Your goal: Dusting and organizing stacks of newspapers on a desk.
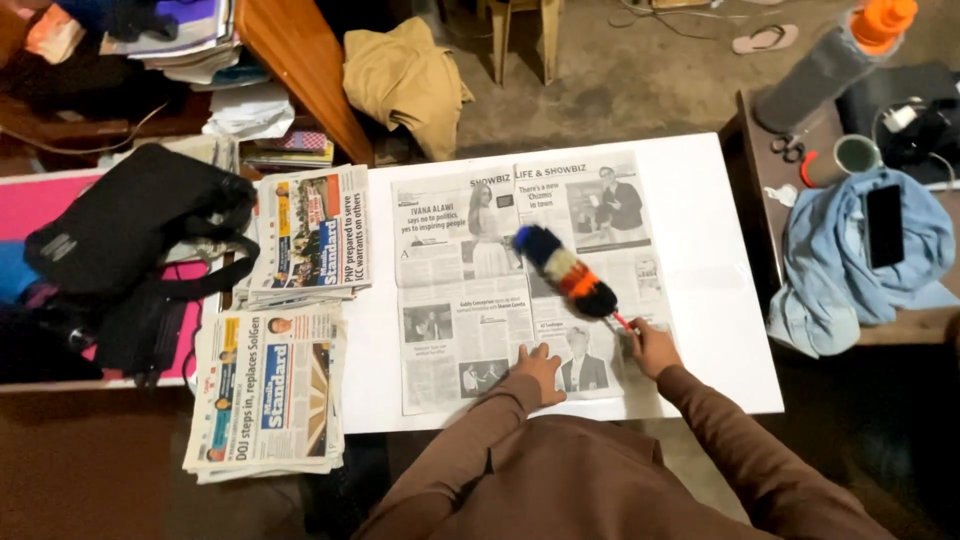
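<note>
The right hand (655, 347) has its fingers clamped on the red handle of a duster (566, 272), whose fluffy striped head lies slanting up and left across the middle of an open newspaper (450, 300). The left hand (541, 368) rests flat on the newspaper's near edge, fingers together, just left of the right hand. The newspaper is spread on a white worktop (710, 300). Two paper stacks (270, 390) sit at the worktop's left end, with a black bag (135, 235) farther left. A blue cloth (860, 265) carrying a phone (884, 224) lies to the right.
</note>
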